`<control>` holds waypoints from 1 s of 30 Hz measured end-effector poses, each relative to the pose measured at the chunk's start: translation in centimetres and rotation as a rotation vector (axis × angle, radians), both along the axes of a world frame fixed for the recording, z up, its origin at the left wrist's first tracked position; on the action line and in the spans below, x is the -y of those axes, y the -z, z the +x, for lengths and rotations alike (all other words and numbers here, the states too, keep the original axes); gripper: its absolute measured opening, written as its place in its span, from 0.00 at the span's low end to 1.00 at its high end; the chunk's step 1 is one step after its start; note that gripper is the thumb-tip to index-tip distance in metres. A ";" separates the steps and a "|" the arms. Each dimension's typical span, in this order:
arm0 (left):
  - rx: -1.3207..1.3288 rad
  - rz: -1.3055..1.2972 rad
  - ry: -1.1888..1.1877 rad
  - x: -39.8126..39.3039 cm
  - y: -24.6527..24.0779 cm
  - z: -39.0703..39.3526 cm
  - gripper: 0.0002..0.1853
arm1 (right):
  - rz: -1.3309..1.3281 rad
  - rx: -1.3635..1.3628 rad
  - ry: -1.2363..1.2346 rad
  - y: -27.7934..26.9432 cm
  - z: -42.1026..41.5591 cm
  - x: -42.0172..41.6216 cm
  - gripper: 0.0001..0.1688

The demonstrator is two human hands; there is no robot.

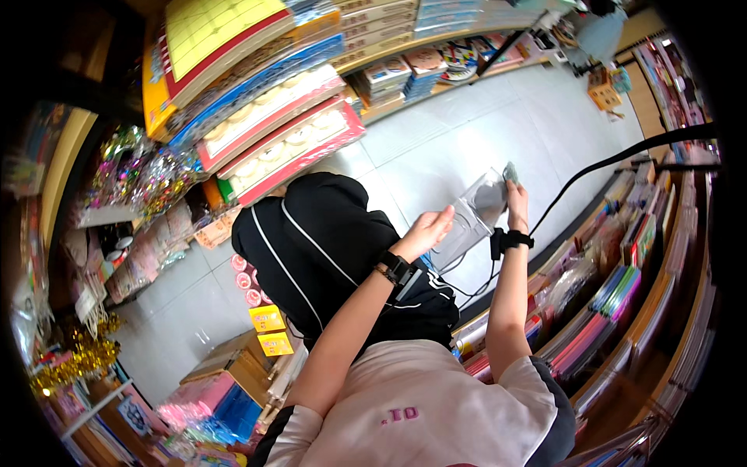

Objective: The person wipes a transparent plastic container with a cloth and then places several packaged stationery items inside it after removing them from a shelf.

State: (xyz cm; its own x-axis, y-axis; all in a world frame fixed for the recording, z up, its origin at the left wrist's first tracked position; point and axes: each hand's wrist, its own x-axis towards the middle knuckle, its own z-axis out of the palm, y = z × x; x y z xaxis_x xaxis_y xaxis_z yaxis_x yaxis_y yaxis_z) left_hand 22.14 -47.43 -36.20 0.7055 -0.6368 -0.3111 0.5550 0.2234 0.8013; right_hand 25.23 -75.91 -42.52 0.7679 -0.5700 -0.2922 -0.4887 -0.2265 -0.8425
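A clear plastic box (467,219) is in front of my knees, over the pale tiled floor. My right hand (517,204) is at its far right edge, fingers pinching a small crumpled grey-green cloth (510,173). Beside the box's left edge is my left hand (429,232), fingers bent and close together. Whether it grips the box or only rests near it is not plain. Each wrist wears a black strap with a device, and thin black cables hang below the box. My legs in black trousers (332,233) are bent low.
Stacked boxed board games (286,152) jut out near my left knee. Shelves of notebooks (583,344) run close along my right. An opened cardboard box (233,365) stands on the floor at lower left, near yellow packets (270,331). A black cable (618,154) crosses at right.
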 end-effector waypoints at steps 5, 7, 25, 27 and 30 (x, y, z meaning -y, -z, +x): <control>0.028 0.040 -0.072 0.1 0.8 -0.4 0.25 | -0.109 -0.005 -0.003 0.1 -1.6 0.1 0.17; 0.051 -0.012 -0.082 0.6 1.8 -0.3 0.25 | -0.095 0.032 0.058 1.7 -2.3 1.3 0.17; 1.204 0.339 -0.209 -4.5 -12.7 -6.8 0.22 | 1.307 0.641 0.106 -14.6 -2.8 -13.3 0.29; 1.322 0.387 -0.227 -6.1 -13.8 -7.3 0.20 | 1.317 0.668 0.021 -16.3 -2.7 -14.4 0.29; 1.476 0.498 -0.345 -8.4 -15.4 -8.6 0.20 | 1.421 0.799 -0.441 -15.1 -2.2 -15.0 0.27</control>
